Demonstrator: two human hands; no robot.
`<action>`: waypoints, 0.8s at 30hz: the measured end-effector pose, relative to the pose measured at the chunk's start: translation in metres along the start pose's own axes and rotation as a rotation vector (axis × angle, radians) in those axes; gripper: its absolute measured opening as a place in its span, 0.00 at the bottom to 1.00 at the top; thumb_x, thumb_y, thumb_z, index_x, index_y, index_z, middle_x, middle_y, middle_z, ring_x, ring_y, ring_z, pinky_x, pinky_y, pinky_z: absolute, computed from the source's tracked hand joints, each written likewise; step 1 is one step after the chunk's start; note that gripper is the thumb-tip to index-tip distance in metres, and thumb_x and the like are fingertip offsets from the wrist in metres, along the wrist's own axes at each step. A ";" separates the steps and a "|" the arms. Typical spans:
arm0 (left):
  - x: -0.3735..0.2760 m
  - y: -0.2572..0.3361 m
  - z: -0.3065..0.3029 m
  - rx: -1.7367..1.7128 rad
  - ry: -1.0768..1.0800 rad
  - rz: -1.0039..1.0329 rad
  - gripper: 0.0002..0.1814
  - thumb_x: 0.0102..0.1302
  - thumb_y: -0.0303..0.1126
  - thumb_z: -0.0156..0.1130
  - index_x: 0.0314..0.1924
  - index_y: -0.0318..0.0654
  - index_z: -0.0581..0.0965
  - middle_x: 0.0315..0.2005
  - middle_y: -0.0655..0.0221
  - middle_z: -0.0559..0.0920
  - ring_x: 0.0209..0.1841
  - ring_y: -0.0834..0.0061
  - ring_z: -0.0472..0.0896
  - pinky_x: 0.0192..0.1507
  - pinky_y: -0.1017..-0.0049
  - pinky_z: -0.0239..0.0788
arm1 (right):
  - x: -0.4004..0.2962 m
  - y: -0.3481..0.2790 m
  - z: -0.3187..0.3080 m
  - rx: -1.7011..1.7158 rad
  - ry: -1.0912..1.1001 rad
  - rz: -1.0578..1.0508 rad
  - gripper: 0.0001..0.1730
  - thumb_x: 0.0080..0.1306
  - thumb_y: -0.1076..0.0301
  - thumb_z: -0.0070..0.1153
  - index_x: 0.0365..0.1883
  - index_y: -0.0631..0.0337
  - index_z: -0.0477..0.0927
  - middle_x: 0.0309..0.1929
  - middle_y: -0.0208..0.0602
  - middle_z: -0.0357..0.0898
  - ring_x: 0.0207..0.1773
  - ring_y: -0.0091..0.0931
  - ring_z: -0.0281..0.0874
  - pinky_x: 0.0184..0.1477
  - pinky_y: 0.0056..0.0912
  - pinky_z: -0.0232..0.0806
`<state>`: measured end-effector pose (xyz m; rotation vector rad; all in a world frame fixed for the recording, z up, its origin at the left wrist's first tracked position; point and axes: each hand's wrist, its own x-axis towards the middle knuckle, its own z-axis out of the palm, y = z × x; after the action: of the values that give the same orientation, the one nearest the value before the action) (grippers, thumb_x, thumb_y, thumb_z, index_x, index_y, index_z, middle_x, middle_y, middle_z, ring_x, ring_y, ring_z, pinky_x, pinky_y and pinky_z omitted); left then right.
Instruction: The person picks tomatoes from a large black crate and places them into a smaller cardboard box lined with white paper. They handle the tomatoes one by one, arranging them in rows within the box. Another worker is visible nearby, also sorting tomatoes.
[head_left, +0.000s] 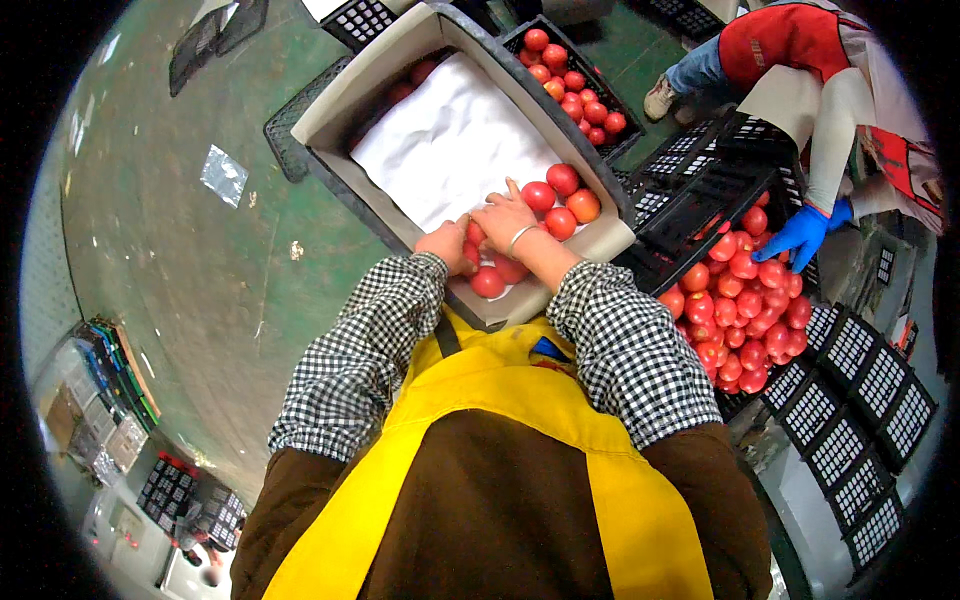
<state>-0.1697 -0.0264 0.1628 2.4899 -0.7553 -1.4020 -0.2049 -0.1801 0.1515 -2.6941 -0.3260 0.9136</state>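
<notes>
In front of me stands a dark crate (517, 56) with a paper liner (611, 238). White sheet paper (457, 135) covers most of its inside, and a few tomatoes show beneath the far edge. My left hand (448, 246) is at the near end, its fingers curled around a tomato (472, 253). Beside it, my right hand (504, 222) reaches over the same group with the index finger extended; its palm side is hidden. Another tomato (487, 283) lies just below the hands. Several tomatoes (561, 223) sit on the paper right of my right hand.
A black crate of tomatoes (574, 97) stands behind the lined one. At right, a co-worker's blue-gloved hand (799, 236) touches a large heap of tomatoes (739, 315) beside a tilted black crate (697, 232). Stacked black crates (840, 442) stand lower right. A plastic bag (223, 176) lies on the green floor.
</notes>
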 end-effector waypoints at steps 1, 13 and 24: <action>-0.001 0.000 0.001 -0.005 0.055 0.013 0.42 0.43 0.41 0.74 0.58 0.38 0.65 0.45 0.55 0.80 0.49 0.57 0.79 0.51 0.64 0.71 | 0.000 0.000 -0.001 -0.012 -0.033 0.015 0.23 0.53 0.56 0.64 0.48 0.49 0.80 0.48 0.30 0.81 0.61 0.29 0.69 0.72 0.57 0.34; 0.006 -0.007 0.011 -0.037 -0.015 0.056 0.47 0.46 0.34 0.72 0.65 0.33 0.59 0.45 0.48 0.79 0.49 0.50 0.77 0.50 0.60 0.71 | 0.011 -0.028 0.005 -0.245 -0.169 0.125 0.18 0.66 0.61 0.47 0.53 0.46 0.78 0.51 0.29 0.80 0.62 0.33 0.68 0.67 0.71 0.35; 0.010 -0.011 0.006 0.000 -0.018 0.144 0.44 0.44 0.36 0.71 0.62 0.35 0.64 0.46 0.51 0.79 0.50 0.53 0.77 0.52 0.62 0.70 | -0.007 -0.010 0.017 -0.102 -0.092 0.105 0.20 0.65 0.56 0.49 0.56 0.43 0.75 0.57 0.26 0.73 0.68 0.31 0.57 0.64 0.65 0.45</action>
<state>-0.1662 -0.0216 0.1477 2.3728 -0.9177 -1.3762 -0.2225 -0.1697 0.1458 -2.7907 -0.2587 1.0815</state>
